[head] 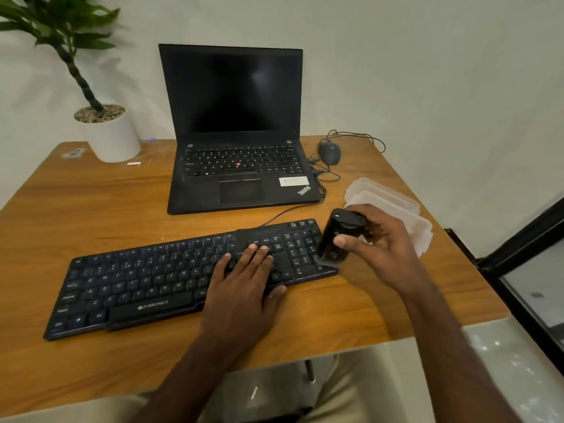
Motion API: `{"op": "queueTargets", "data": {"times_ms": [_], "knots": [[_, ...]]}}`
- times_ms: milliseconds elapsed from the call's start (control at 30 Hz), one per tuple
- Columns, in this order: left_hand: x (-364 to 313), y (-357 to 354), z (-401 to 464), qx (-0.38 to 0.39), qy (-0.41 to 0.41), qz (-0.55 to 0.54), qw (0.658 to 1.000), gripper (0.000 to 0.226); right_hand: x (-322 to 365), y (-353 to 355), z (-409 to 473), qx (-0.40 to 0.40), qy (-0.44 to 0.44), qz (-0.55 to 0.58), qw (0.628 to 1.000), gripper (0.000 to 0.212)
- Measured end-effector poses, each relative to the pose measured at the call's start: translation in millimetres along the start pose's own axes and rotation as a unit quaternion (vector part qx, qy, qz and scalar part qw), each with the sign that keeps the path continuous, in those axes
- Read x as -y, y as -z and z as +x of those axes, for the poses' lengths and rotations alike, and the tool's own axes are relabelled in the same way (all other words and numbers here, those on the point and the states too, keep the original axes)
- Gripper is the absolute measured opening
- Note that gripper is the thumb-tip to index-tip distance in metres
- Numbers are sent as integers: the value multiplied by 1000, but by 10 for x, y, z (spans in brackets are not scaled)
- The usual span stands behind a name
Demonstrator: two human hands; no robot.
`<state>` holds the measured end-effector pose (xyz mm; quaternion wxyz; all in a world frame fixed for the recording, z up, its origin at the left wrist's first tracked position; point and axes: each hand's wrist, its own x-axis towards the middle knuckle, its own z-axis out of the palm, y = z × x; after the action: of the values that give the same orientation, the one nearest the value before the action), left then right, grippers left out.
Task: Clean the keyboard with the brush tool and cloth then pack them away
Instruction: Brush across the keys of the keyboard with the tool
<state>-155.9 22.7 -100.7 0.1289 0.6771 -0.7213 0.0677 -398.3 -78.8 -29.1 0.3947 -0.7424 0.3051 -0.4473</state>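
A black Zebronics keyboard (128,282) lies slanted across the wooden table (91,209). My left hand (244,285) rests flat on its right-hand keys, fingers straight. My right hand (378,242) grips the black brush tool (335,236) at the keyboard's right end, over the number pad; the tool's lower end meets the keyboard's corner. I see no cloth.
An open ThinkPad laptop (235,129) stands behind the keyboard, with a wired mouse (329,151) to its right. A clear plastic container (393,206) sits behind my right hand. A potted plant (106,129) is at the far left. The table's edge runs close on the right.
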Motion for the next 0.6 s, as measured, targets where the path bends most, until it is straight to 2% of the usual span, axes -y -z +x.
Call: {"op": "queueTargets", "data": {"times_ms": [100, 200, 300, 467, 600], "knots": [[1, 5, -5, 2, -4, 2, 1000, 65, -9, -367, -12, 28, -9, 14, 999, 35], [12, 9, -16, 2, -5, -2, 1000, 64, -68, -427, -25, 56, -36, 12, 998, 37], [5, 5, -16, 0, 1, -8, 1000, 62, -103, -144, -32, 40, -38, -16, 998, 35], [0, 5, -17, -7, -1, -11, 1000, 60, -101, 84, -51, -29, -28, -22, 999, 36], [8, 3, -22, -5, 1, -9, 1000, 60, -130, -69, -99, 1, -24, -20, 1000, 35]]}}
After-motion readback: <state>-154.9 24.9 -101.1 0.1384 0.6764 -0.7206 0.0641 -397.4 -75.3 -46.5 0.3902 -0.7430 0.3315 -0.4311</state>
